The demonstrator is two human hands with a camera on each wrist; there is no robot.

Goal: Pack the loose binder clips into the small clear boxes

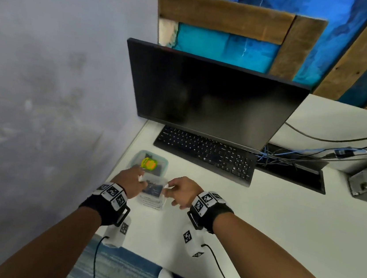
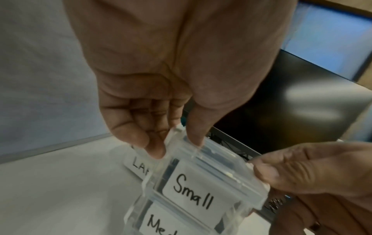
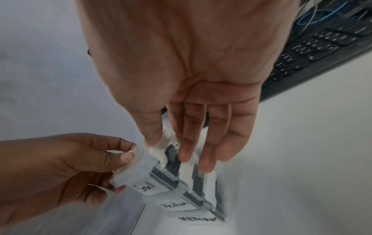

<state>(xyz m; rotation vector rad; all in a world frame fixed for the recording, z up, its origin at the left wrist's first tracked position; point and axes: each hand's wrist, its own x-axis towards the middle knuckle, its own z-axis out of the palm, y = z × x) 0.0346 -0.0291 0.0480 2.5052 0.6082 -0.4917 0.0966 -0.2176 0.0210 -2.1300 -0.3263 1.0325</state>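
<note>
Left hand (image 2: pixel 161 89) pinched the "Small" box (image 2: pixel 203 182) atop the stack (image 1: pixel 151 200), right hand (image 3: pixel 193 89) gripped its opposite end, label faced the person, box level.

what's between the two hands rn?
The clear box labelled Small, top of a stack; the left hand pinches one end and the right hand the other. Clearest in the left wrist view.

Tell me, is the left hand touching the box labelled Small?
Touching. The left wrist view shows the left hand pinching the corner of the Small box between thumb and fingertips.
</note>
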